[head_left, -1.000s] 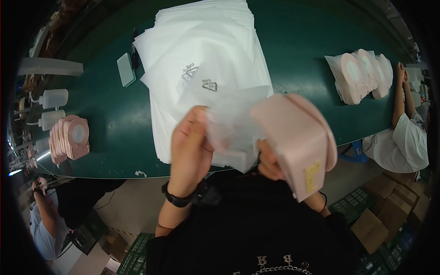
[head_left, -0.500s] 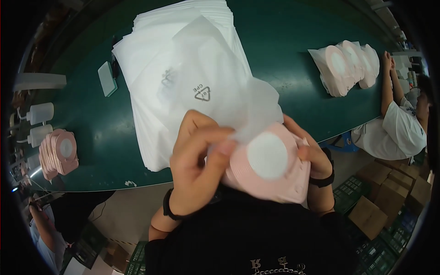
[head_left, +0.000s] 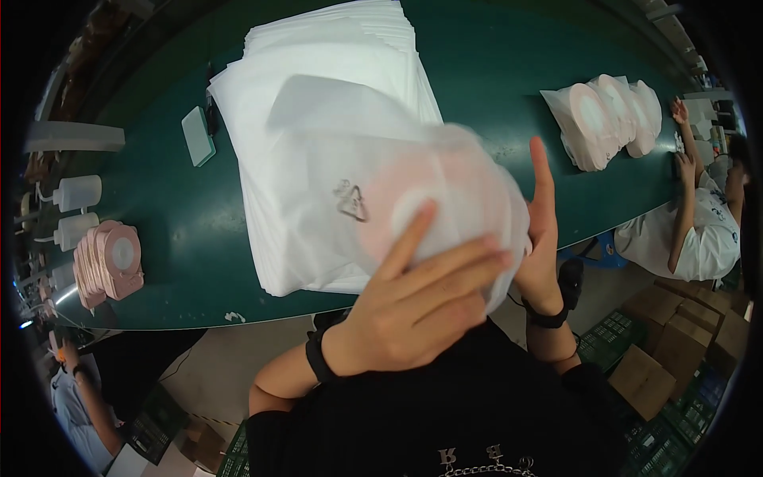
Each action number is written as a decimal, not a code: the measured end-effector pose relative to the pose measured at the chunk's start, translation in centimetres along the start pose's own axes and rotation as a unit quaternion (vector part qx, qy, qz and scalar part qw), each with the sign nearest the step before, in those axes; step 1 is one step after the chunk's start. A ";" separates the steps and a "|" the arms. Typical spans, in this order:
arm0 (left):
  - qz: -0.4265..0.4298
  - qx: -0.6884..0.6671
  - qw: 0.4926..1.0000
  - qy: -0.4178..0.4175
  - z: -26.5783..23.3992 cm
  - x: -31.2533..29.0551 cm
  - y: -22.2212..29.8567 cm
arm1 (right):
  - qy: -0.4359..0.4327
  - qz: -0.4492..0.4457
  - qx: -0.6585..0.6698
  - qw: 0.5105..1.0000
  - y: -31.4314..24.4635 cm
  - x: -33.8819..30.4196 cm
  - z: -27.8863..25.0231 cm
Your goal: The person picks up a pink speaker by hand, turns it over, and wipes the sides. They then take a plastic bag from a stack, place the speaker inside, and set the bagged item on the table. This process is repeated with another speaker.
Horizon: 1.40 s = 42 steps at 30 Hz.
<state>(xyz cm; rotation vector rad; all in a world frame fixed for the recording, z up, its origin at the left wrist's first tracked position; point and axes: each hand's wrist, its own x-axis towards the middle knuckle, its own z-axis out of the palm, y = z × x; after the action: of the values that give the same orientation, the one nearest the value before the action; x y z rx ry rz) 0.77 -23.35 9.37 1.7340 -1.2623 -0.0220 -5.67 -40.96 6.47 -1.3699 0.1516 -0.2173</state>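
A green tabletop [head_left: 187, 238] carries a stack of white bags [head_left: 342, 60]. Nearer, a frosted bag [head_left: 314, 171] wraps a pink case [head_left: 457, 171]; the left hand [head_left: 421, 306] lies spread across it, the right hand [head_left: 540, 238] open against its right side.

Can make out the pink thing [head_left: 469, 191] only as a blur, veiled by the bag [head_left: 318, 171] over the near right of the stack [head_left: 334, 60]. Cannot see most fingers of the right hand [head_left: 542, 246] behind that bag. Cannot fully see the co-worker [head_left: 679, 238] right of the stack, nor the person [head_left: 83, 401] left of it, cut off by the view's edge.
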 end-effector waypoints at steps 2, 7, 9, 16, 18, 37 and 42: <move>0.001 -0.158 0.987 -0.037 0.0 -0.8 0.4 | 0.028 0.012 0.000 1.000 -0.4 0.8 -0.4; -0.020 -0.292 0.949 0.119 -1.9 -0.9 -1.4 | -0.119 0.156 -0.038 0.980 -4.4 4.9 0.1; -0.090 -0.407 0.874 0.250 -2.7 -2.0 -2.6 | -0.173 0.211 -0.041 0.961 -4.2 5.9 1.2; -0.086 -0.637 0.650 0.404 -8.5 -3.2 -3.9 | -0.270 -0.277 -0.368 0.845 -0.6 8.1 7.6; -0.073 -0.635 0.670 0.378 -9.3 -2.7 -3.4 | -0.267 -0.358 -0.319 0.836 -1.2 8.9 7.3; -0.278 -0.454 0.837 0.127 -5.5 -1.7 -7.6 | -0.247 -0.533 -0.002 0.809 -11.9 12.0 10.8; -0.160 -0.577 0.799 0.046 -4.6 -0.4 -3.9 | -0.080 -0.448 -0.246 0.856 -9.7 12.3 6.4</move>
<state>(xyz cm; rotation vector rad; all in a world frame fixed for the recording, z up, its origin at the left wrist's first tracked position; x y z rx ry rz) 5.71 -19.91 8.97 0.7999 -0.5806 -0.7467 7.16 -39.62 17.44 -1.8881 -0.6390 -0.8898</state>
